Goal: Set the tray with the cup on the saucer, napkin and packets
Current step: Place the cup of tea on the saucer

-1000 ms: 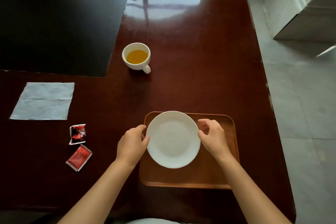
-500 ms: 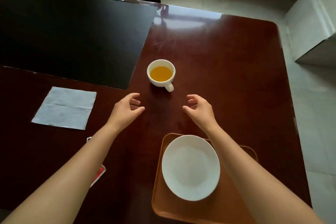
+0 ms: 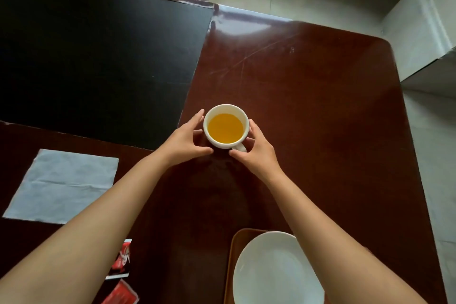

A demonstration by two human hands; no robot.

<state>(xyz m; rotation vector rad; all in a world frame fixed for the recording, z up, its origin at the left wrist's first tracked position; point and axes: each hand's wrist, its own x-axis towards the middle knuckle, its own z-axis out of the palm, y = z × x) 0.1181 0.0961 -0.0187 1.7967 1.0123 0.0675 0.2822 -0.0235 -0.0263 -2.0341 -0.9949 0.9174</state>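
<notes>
Nearest, the white saucer (image 3: 276,271) lies on the brown tray (image 3: 235,254), both cut off by the bottom edge, well short of the cup (image 3: 225,126). Left of the saucer, two red packets (image 3: 122,260) are partly hidden under the left forearm. Farther on, left of the cup, the napkin (image 3: 63,185) lies flat on the table (image 3: 308,106). The left hand (image 3: 183,139) and right hand (image 3: 255,149) cup either side of the full white cup; whether they grip it is unclear.
</notes>
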